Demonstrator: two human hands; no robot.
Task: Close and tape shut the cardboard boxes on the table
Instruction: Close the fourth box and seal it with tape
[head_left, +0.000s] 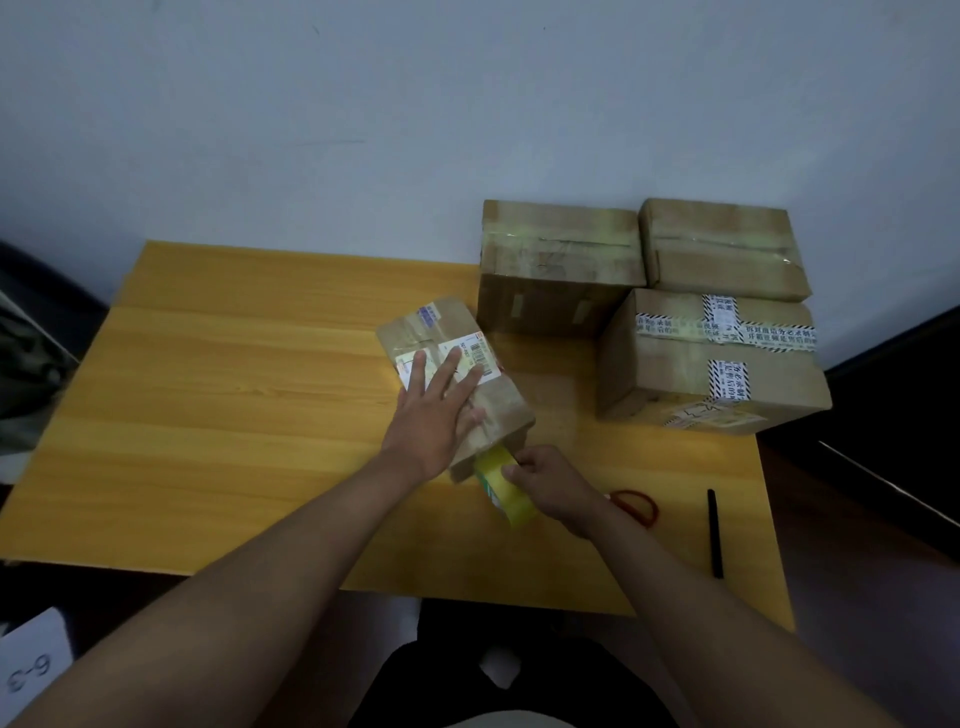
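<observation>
Four boxes — left hand (434, 410) flat on the small box (452, 374), right hand (556, 488) gripping one tape roll (501, 486).

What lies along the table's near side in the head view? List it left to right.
Left hand flat on the small box → tape roll gripped by the right hand → red scissors → black pen.

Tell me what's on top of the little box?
A flat left hand presses on the little box, beside white stickers. The hand covers part of the top, so anything beneath it is hidden.
</observation>
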